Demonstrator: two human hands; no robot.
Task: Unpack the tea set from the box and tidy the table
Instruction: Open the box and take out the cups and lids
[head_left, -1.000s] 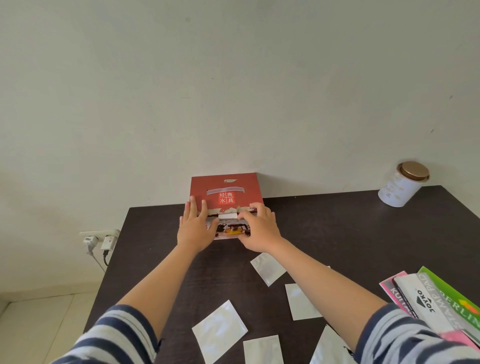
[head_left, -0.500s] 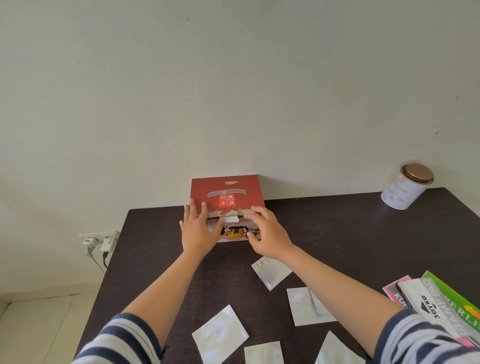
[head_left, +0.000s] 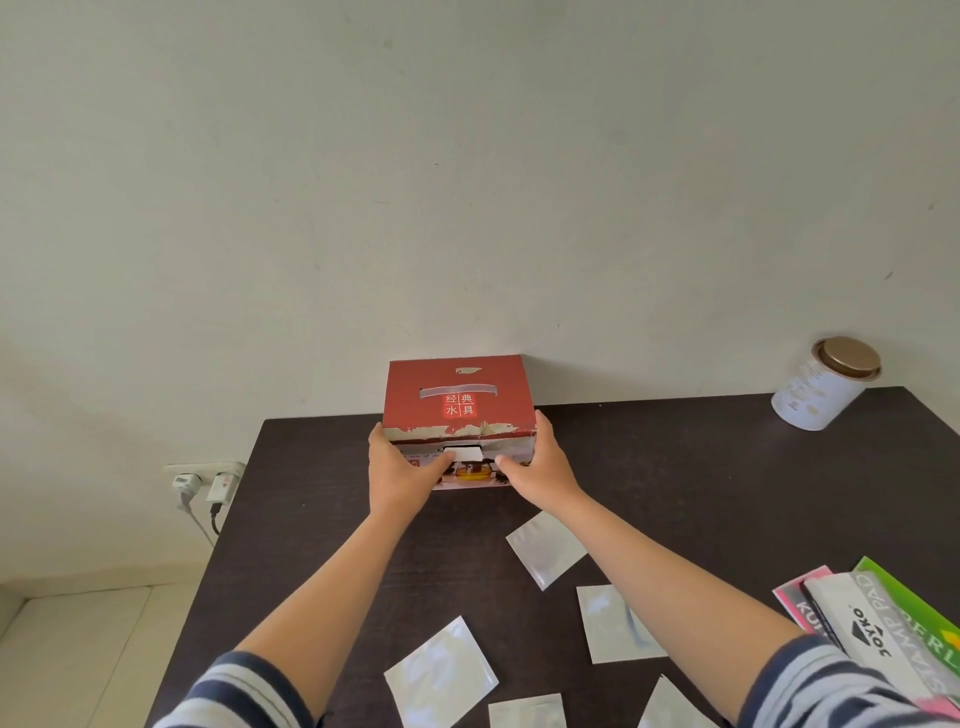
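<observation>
A red tea set box (head_left: 457, 395) with white Chinese characters stands closed at the back of the dark table (head_left: 701, 478), close to the wall. Its front face shows a picture of a teapot and a white handle slot. My left hand (head_left: 402, 467) grips the box's front left corner, thumb on the front face. My right hand (head_left: 535, 462) holds the front right corner, fingers wrapped around the side. The box's contents are hidden.
Several silver foil sachets (head_left: 545, 548) lie scattered on the near half of the table. Books and packets (head_left: 878, 623) are stacked at the right edge. A white tin with a gold lid (head_left: 826, 384) stands at the back right. A wall socket with plugs (head_left: 205, 483) is left of the table.
Both hands have slid from the box's top front edge and flap outwards to its two front corners, and now clasp the box from both sides.
</observation>
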